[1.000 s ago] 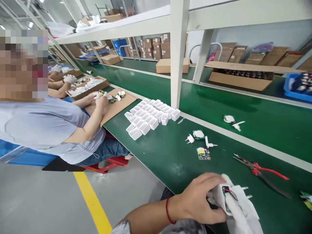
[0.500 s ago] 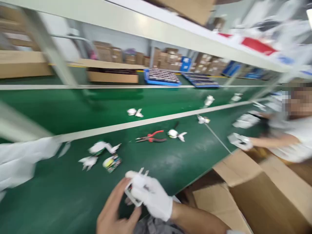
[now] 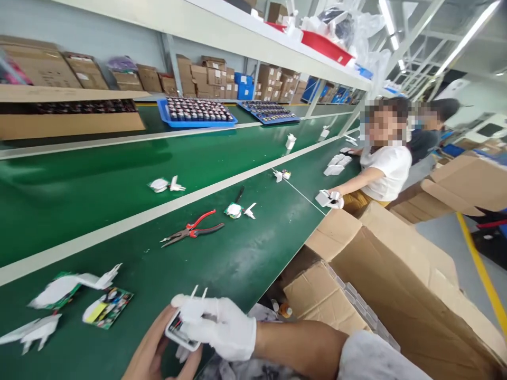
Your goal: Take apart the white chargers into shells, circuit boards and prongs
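Observation:
My bare left hand (image 3: 147,345) is closed around a white, open-ended plastic charger housing (image 3: 171,331); dark and red parts show inside its opening. In my gloved right hand (image 3: 229,324) a white plug piece (image 3: 193,310) with two thin prongs is pinched against that opening. The glove hides part of where the two pieces meet. Left of my hands lie a circuit board with yellow tape (image 3: 108,307), a board under a white pad (image 3: 57,290) and a loose white plug piece (image 3: 34,332). Red-handled long-nose pliers (image 3: 193,229) rest farther out on the green bench (image 3: 222,264).
Farther along are another board with a white disc (image 3: 233,210) and a blue tray of small parts (image 3: 198,112). Open cardboard boxes (image 3: 392,269) stand against the bench's right side. A co-worker in a white shirt (image 3: 390,168) sits beyond them, handling white housings; another person is behind.
The view has swung right and steadied, so the bench items appear farther left and the second person now shows. Both hands still hold the housing and plug piece together.

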Motion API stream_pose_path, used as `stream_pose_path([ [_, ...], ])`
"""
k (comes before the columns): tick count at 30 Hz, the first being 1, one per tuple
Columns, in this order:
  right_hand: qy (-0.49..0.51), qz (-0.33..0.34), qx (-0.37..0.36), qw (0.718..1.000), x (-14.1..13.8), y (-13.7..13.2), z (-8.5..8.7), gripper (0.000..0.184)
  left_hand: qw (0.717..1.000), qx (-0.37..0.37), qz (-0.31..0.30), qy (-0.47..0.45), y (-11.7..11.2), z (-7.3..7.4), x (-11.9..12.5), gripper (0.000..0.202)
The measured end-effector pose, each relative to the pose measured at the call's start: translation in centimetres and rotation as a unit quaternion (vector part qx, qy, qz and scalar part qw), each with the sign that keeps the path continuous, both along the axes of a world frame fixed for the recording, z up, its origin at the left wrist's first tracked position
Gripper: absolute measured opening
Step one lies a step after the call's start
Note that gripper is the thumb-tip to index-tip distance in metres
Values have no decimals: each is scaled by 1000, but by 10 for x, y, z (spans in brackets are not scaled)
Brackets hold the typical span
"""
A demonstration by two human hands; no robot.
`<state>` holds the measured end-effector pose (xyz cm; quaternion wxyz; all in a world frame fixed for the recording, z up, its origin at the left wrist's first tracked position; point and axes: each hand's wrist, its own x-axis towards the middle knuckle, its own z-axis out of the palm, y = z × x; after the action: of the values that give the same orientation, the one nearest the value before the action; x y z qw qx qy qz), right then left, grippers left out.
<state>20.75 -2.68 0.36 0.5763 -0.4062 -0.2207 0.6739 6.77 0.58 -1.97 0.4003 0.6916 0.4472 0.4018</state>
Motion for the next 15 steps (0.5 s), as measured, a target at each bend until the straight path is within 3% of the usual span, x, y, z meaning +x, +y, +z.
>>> stream_pose_path([
  [4, -93, 26, 11, 995, 16, -8, 19, 79, 999, 15, -28, 21, -1, 16, 11, 53],
  [7, -173, 87, 68, 979, 36, -9, 29, 65, 999, -7, -36, 7, 3, 26, 20, 51],
  [11, -216, 132, 126, 959, 52, -9, 23, 65, 999, -27, -37, 17, 6, 32, 27, 51],
  [15, -351, 87, 105, 926, 51, -2, 18, 74, 995, -2, -65, 74, 7, 33, 32, 56],
])
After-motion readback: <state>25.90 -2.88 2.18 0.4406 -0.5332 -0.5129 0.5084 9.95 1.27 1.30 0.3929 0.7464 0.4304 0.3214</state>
